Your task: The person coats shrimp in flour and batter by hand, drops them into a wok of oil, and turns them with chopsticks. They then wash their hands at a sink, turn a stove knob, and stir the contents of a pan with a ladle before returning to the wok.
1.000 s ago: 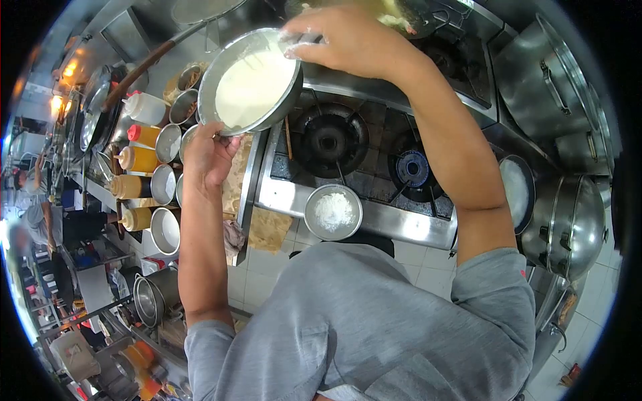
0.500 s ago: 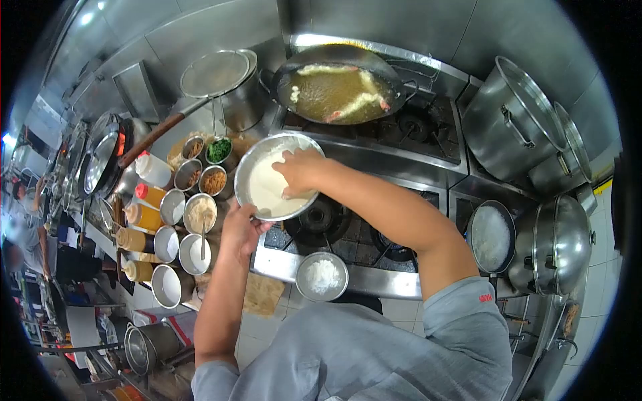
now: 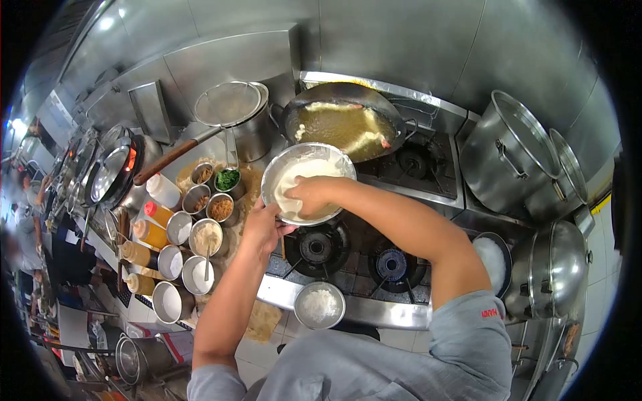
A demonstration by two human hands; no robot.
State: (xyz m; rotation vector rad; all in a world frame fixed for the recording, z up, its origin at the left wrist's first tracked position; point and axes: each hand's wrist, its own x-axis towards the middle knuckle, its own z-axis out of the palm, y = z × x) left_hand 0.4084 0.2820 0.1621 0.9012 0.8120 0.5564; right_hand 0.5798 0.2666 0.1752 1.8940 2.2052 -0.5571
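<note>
A metal bowl (image 3: 348,167) of pale batter (image 3: 291,179) hangs over the stove, tilted a little, with its far rim overlapping the near edge of the wok. My left hand (image 3: 263,228) grips the bowl at its lower left rim, thumb on the edge. My right hand (image 3: 309,194) is inside the bowl with the fingers bent down into the batter; the fingertips are hidden. Behind the bowl, long battered pieces (image 3: 366,139) with reddish tips float in the oil of the black wok (image 3: 334,90).
Small metal cups, a green garnish cup (image 3: 227,179) and squeeze bottles (image 3: 150,232) stand on the left. A bowl of white powder (image 3: 319,306) sits near my body. Large pots (image 3: 511,154) stand right; a strainer (image 3: 231,103) rests on a pot. People are far left.
The view has shifted, so the wok and counter appear lower. The bowl and both hands have moved toward the wok, and the bowl now covers part of its near edge.
</note>
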